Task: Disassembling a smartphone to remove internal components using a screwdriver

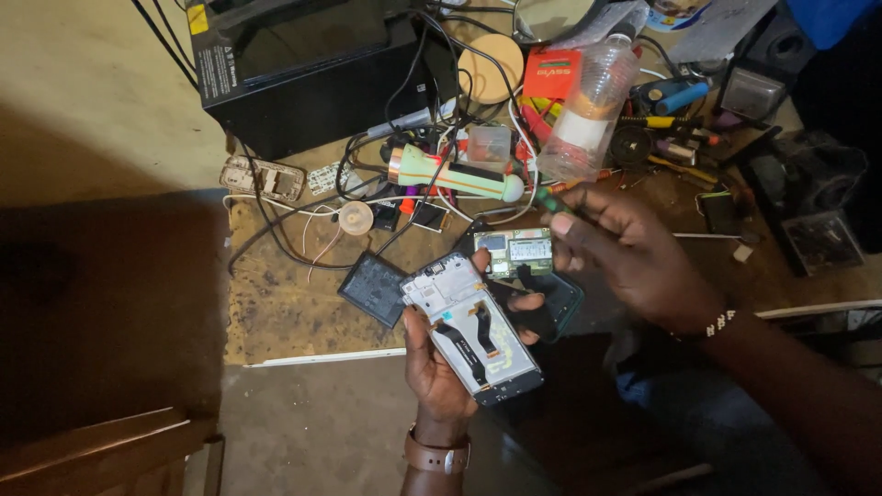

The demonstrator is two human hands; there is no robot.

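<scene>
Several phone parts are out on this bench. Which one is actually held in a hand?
The opened phone frame with black ribbon cables, gripped in the left hand. The flat black battery and the green circuit board are not gripped; both lie beside it.

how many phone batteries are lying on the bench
1 that I can make out: a flat dark phone battery on the worn bench, just left of the opened phone in the left hand. The clutter may hide others.
</scene>
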